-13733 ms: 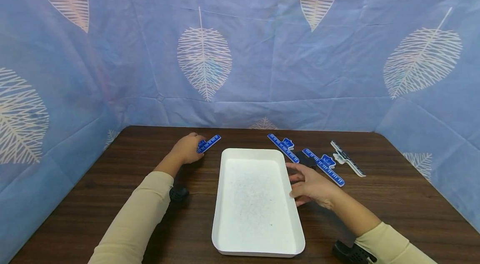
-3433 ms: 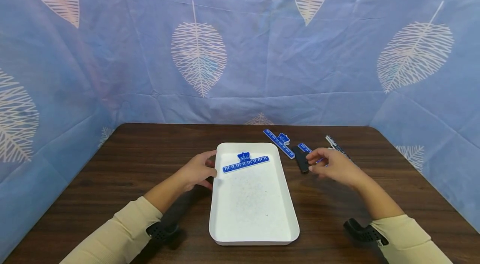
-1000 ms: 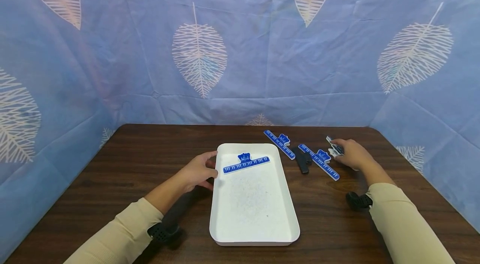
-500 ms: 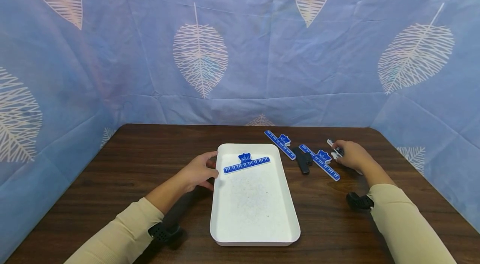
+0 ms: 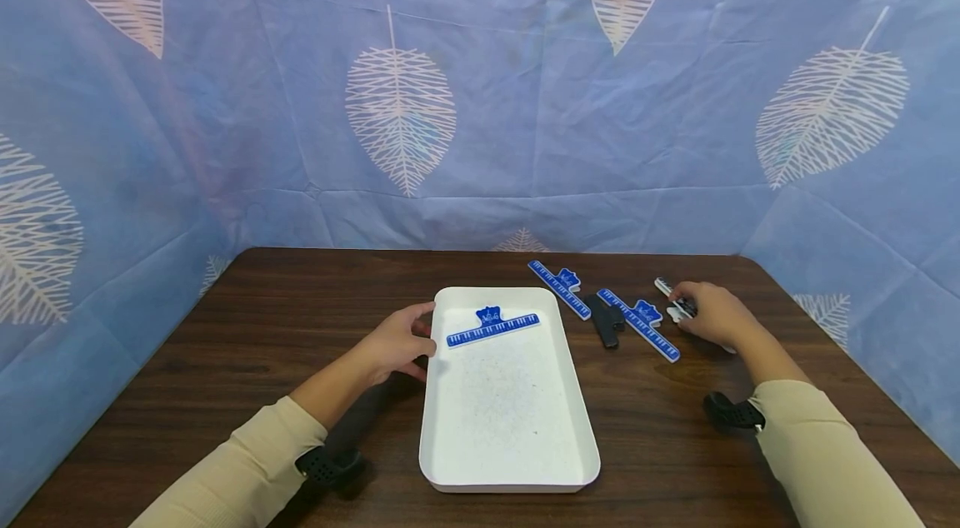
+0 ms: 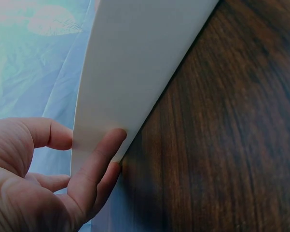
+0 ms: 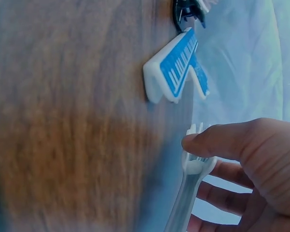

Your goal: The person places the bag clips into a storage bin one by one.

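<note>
A white tray (image 5: 510,403) has a blue piano-key clip (image 5: 492,330) lying in its far end. My left hand (image 5: 396,343) is at the tray's left wall; in the left wrist view its fairly straight fingers (image 6: 102,157) touch the outer side and the thumb meets the rim. On the right, my right hand (image 5: 712,313) pinches a white-and-black piano-key clip (image 5: 663,287) between thumb and fingers. The right wrist view shows that clip's pale edge (image 7: 182,203); the hand hides part of it.
Between tray and right hand lie two more blue piano-key clips, one farther back (image 5: 558,289) and one nearer (image 5: 639,325), with a black clip (image 5: 604,321) between them. A blue leaf-print cloth (image 5: 495,112) hangs behind the dark wooden table (image 5: 315,295).
A blue clip, earlier in my left hand, now lies in the tray; that hand has moved to the tray's side. My right hand went from beside the tray to the white-and-black clip, which has shifted slightly.
</note>
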`<state>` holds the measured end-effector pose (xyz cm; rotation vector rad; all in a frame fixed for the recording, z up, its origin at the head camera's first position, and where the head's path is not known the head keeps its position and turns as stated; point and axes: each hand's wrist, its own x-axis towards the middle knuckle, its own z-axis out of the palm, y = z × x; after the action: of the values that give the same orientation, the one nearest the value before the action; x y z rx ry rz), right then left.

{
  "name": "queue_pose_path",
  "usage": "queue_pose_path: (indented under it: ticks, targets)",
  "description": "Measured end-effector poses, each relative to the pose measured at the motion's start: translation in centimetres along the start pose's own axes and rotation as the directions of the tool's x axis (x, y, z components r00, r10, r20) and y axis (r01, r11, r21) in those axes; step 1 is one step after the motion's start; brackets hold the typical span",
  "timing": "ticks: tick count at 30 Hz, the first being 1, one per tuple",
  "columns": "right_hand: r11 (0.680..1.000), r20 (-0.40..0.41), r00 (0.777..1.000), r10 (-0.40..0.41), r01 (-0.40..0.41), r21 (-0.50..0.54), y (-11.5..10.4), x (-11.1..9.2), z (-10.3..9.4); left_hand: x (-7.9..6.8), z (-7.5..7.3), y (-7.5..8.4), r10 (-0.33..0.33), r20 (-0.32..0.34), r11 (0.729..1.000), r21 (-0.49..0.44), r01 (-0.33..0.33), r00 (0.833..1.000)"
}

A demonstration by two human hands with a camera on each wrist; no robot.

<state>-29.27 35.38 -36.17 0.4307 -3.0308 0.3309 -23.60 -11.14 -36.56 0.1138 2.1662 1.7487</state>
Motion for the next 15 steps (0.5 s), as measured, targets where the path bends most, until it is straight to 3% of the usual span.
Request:
queue_pose_path:
  ticks: [15]
  targets:
    - [0.995,-0.044,0.994,-0.101,0.1,-0.02,-2.6,-1.2,-1.2,0.1,-0.2,-0.1,0.002,-0.01,1.0,0.017,-0.002,1.0]
